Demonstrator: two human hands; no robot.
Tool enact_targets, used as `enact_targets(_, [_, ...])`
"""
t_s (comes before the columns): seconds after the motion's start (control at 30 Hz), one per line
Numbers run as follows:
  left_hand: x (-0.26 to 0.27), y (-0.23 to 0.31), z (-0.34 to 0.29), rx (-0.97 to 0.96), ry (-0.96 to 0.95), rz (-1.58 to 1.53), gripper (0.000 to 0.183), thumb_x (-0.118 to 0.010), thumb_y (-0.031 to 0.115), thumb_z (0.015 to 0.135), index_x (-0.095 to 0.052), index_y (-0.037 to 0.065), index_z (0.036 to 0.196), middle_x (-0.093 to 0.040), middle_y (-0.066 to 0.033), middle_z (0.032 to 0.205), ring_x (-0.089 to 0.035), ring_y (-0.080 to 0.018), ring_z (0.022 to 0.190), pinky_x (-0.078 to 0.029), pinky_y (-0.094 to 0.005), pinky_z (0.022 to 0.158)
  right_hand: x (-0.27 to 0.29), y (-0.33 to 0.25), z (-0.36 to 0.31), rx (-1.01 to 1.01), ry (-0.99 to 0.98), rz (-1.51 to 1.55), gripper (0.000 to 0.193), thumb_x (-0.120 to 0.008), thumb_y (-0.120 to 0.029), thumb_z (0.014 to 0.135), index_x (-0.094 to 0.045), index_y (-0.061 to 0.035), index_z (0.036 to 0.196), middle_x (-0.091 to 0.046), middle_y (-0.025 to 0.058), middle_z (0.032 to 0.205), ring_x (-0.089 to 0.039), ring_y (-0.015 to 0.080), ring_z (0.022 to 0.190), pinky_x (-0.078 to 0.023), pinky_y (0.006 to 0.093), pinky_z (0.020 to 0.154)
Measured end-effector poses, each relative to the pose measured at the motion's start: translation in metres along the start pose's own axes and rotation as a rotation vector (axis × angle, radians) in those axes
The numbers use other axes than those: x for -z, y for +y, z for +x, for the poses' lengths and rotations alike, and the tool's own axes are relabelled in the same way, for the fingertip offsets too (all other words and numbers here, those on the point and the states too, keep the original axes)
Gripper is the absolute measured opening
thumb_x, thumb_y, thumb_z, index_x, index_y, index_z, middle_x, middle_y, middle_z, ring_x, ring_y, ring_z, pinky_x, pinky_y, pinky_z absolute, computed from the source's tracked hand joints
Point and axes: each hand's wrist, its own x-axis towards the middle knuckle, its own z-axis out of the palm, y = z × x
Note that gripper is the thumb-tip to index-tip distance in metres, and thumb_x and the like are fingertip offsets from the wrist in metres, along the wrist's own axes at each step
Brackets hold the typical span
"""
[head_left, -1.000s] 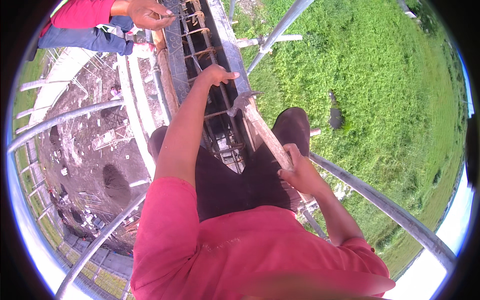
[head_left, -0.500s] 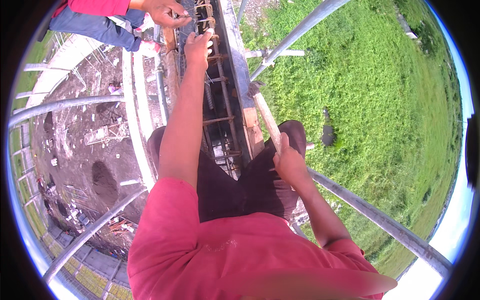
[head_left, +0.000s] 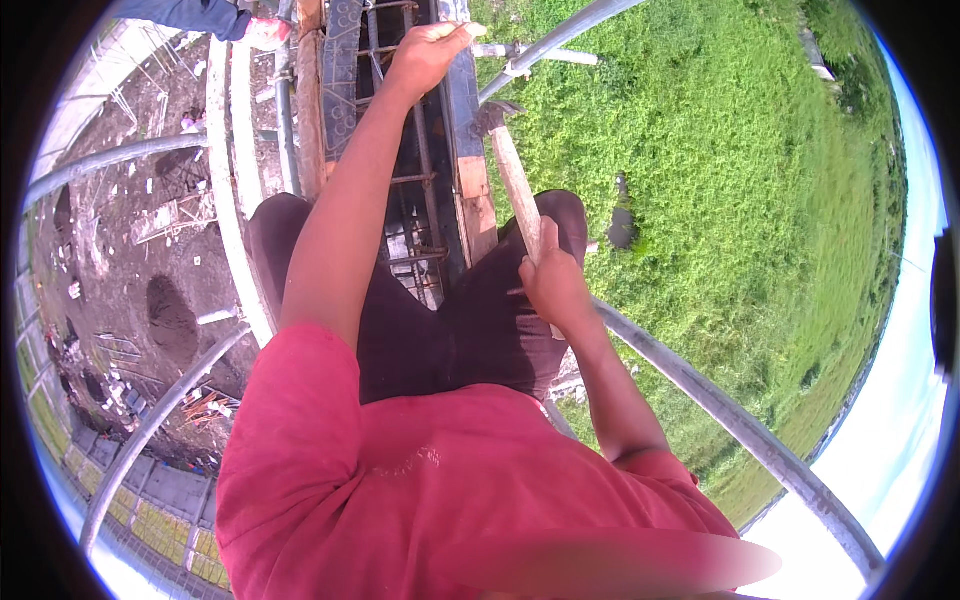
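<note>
We note the right hand (head_left: 555, 285) wrapped low around the hammer (head_left: 515, 185) handle — head up beside the formwork board (head_left: 470, 170). The left hand (head_left: 430, 50) is stretched forward, curled on the formwork's top edge — likely for bracing.

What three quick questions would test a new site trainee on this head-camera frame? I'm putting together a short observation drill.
1. True or false: the right hand is closed around the wooden handle of a hammer.
2. What does the left hand reach to? A) the scaffold tube B) the top edge of the beam formwork C) the grass
3. Fill in: between the formwork boards runs a cage of steel ____.

Key: 1 true; 2 B; 3 rebar.
</note>
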Motion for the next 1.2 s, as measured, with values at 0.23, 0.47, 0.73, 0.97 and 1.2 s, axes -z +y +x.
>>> enact_targets(0.23, [-0.043,-0.029,-0.058,-0.064,-0.093,0.558,0.034,-0.061,0.037,0.103,-0.075,0.007,0.11,-0.07,-0.0138,0.114,-0.066,-0.0359,0.106,-0.051,-0.0435,0.093,-0.001,-0.001,0.0,-0.028,-0.031,-0.03,0.065,-0.062,-0.016,0.092,-0.031,-0.0021,0.147,-0.069,0.0352,0.096,-0.068,0.0539,0.086,-0.054,0.062,0.079])
enact_targets(0.47, [-0.041,-0.049,-0.062,-0.343,-0.007,0.43,0.028,-0.063,0.029,0.101,-0.07,0.002,0.099,-0.066,-0.0172,0.099,-0.061,-0.0412,0.1,-0.05,-0.0491,0.087,0.006,0.007,0.011,-0.126,-0.25,0.713,0.06,-0.063,-0.011,0.088,-0.038,-0.0041,0.142,-0.065,0.0153,0.076,-0.067,0.0244,0.058,-0.056,0.038,0.056])
enact_targets(0.73, [-0.05,-0.053,-0.061,-0.366,0.063,0.471,0.026,-0.063,0.025,0.1,-0.07,0.0,0.102,-0.066,-0.0174,0.1,-0.06,-0.0399,0.097,-0.05,-0.0487,0.086,0.03,0.002,0.015,0.008,0.17,0.388,0.05,-0.062,-0.044,0.1,-0.058,0.0022,0.118,-0.072,0.0282,0.096,-0.07,0.0485,0.094,-0.053,0.052,0.083])
enact_targets(0.97, [-0.05,-0.05,-0.062,-0.37,0.049,0.526,0.029,-0.063,0.027,0.1,-0.07,0.0,0.102,-0.066,-0.017,0.102,-0.061,-0.04,0.099,-0.05,-0.049,0.088,0.028,-0.015,0.031,0.076,0.227,0.328,0.052,-0.06,-0.048,0.102,-0.06,0.0028,0.112,-0.071,0.0301,0.088,-0.07,0.049,0.089,-0.053,0.0539,0.079])
enact_targets(1.2, [-0.056,-0.058,-0.067,-0.38,0.103,0.562,0.03,-0.062,0.029,0.101,-0.071,0.0,0.107,-0.068,-0.015,0.11,-0.06,-0.0372,0.104,-0.05,-0.0475,0.091,0.044,-0.024,0.022,0.125,0.233,0.345,0.055,-0.057,-0.05,0.103,-0.06,0.0048,0.111,-0.069,0.0313,0.085,-0.069,0.0508,0.084,-0.052,0.0559,0.075])
